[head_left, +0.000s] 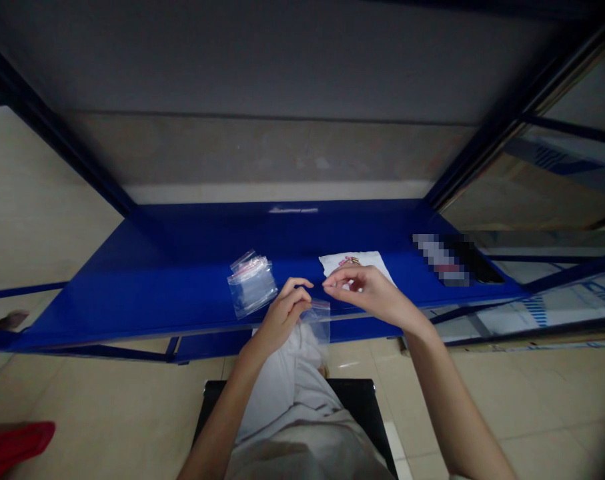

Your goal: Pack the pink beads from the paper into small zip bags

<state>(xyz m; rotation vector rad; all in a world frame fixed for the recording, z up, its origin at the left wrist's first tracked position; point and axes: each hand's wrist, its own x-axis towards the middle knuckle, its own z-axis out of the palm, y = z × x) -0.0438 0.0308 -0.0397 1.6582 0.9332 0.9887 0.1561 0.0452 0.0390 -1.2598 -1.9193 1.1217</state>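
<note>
1. While you sit facing it, a red cloth lies at the far left on the smooth beige floor tiles.
2. Across the view runs a glossy blue metal shelf. On it sits a stack of clear plastic bags, thin and crinkled, with a pinkish-red tint near the top and no readable writing.
3. Your left hand has its fingers curled and closed on the top edge of a small clear bag. That bag hangs upright just past the shelf's front edge, above your pale fabric lap, with a black chair seat beyond.
4. Your right hand is raised over the shelf, just beside the left. Its thumb and forefinger are pinched closed, and you cannot tell whether anything lies between them.
5. Behind those fingers lies a white paper sheet, carrying a tiny pink-and-gold item too small to identify.
6. Farther right, a flat dark slab rests on the shelf, partly pixelated, so any markings are unreadable.
</note>
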